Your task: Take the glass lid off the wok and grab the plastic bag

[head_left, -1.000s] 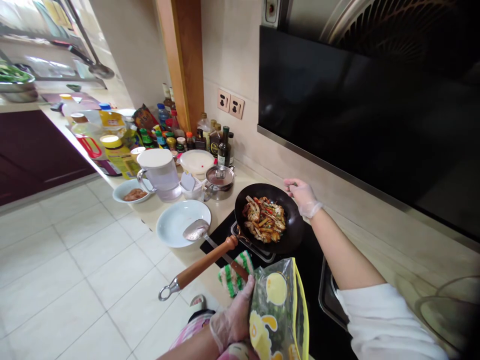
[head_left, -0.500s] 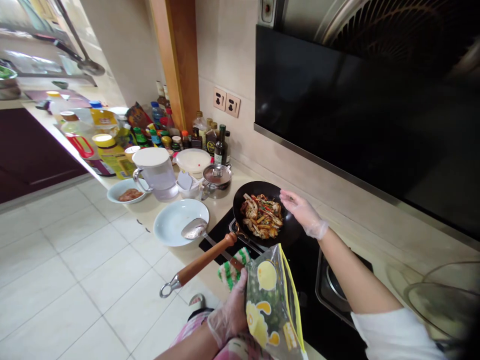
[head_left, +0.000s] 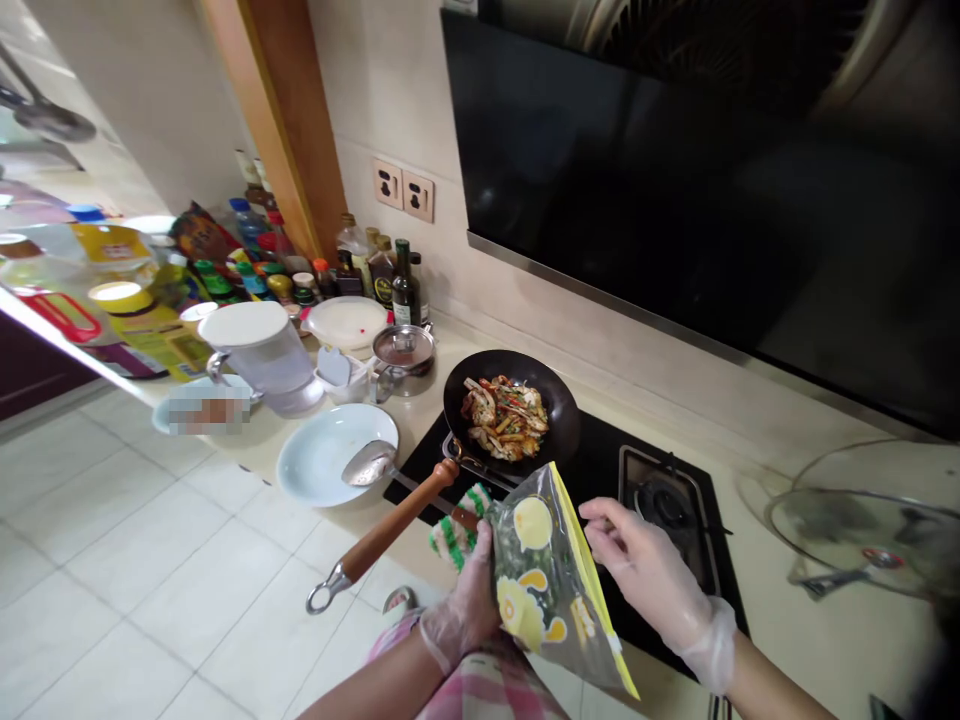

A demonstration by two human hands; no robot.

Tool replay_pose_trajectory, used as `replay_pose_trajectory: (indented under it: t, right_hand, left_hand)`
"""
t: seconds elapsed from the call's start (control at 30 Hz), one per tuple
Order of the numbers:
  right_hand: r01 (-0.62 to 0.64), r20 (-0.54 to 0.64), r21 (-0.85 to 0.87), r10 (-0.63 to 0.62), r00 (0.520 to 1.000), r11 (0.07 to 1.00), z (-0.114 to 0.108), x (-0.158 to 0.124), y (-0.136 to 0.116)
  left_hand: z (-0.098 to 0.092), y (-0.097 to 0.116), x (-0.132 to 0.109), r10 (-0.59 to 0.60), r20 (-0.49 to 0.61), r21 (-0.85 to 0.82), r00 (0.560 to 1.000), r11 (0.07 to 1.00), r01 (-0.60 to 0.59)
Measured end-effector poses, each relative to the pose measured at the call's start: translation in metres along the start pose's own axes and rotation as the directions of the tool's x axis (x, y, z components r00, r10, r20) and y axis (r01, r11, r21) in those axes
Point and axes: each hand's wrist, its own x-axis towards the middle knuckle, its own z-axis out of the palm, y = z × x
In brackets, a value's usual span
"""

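Observation:
My left hand point(head_left: 469, 605), in a clear plastic glove, is closed around the lower left side of a zip bag point(head_left: 551, 590). The bag is clear with yellow cartoon prints and has green contents. A wooden-handled ladle point(head_left: 371, 463) and a green-and-white striped cloth point(head_left: 454, 540) are close by that hand; whether it also grips them I cannot tell. My gloved right hand point(head_left: 649, 560) is open with bent fingers beside the bag's yellow zip edge; contact is unclear. Cooked food point(head_left: 506, 418) lies in the black wok point(head_left: 562, 400), whose wooden handle point(head_left: 401, 520) points toward me.
A pale blue plate point(head_left: 300, 455) sits under the ladle's head. Behind it stand a water pitcher point(head_left: 262, 355), a small lidded pot point(head_left: 405, 360) and several bottles point(head_left: 405, 285). To the right are a second burner point(head_left: 667, 500) and a glass lid point(head_left: 847, 520).
My right hand has come back from beside the wok's food to the bag's zip edge, its fingers now more bent. The left hand keeps its grip on the bag. The view has shifted right.

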Motion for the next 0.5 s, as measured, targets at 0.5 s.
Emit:
replay_pose_trajectory:
  t: [0.5]
  right_hand:
    - [-0.077,0.210,0.329,0.006,0.978,0.941,0.031,-0.008,-0.014]
  left_hand:
    - [-0.003,0.001,0.002,-0.032,-0.008,0.176,0.999,0.984,0.033]
